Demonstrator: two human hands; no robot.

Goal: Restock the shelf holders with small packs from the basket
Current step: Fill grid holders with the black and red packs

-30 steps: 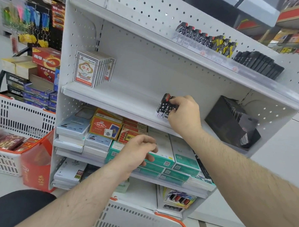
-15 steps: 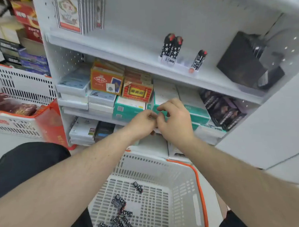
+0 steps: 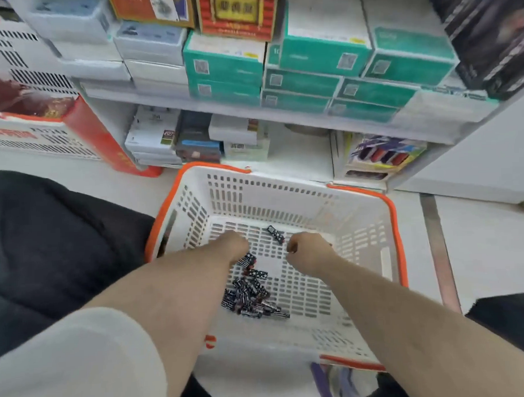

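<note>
Both hands down inside the white basket [image 3: 361,224] w/ orange rim. Left hand [image 3: 237,244] is over the top of the small dark packs [image 3: 250,298], fingers curled under & hidden, can't tell if it grips any. Right hand [image 3: 306,247] loosely curled, nothing visible in it; one stray pack [image 3: 275,233] lies between the hands.

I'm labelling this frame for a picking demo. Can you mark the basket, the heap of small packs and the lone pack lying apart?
basket [image 3: 395,222]: head view, orange rim, right side.
heap of small packs [image 3: 250,298]: head view, heap's middle.
lone pack [image 3: 275,234]: head view, its middle.
</note>
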